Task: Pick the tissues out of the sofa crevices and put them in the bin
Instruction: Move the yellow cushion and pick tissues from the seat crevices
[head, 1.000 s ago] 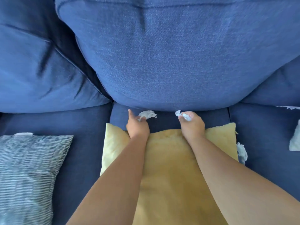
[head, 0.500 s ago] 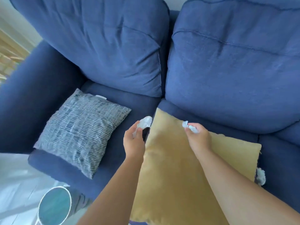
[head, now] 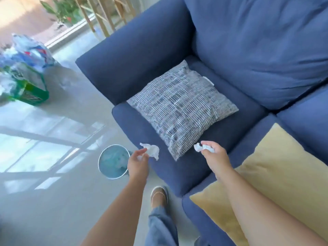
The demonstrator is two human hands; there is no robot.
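Observation:
My left hand (head: 137, 161) pinches a crumpled white tissue (head: 151, 150) just off the front edge of the blue sofa (head: 134, 55), right beside the bin. My right hand (head: 215, 157) grips a second crumpled tissue (head: 198, 147) over the seat cushion, at the near corner of the grey patterned pillow (head: 181, 107). The round bin (head: 113, 161) stands on the floor, left of my left hand, with pale stuff inside.
A yellow pillow (head: 276, 162) lies on the seat under my right forearm. My foot in a slipper (head: 158, 194) stands on the pale floor by the sofa front. Bags and a green basket (head: 23, 75) sit at far left.
The view has swung left from the sofa back toward the floor. Both hands, each holding its tissue, have come away from the crevice toward the bin.

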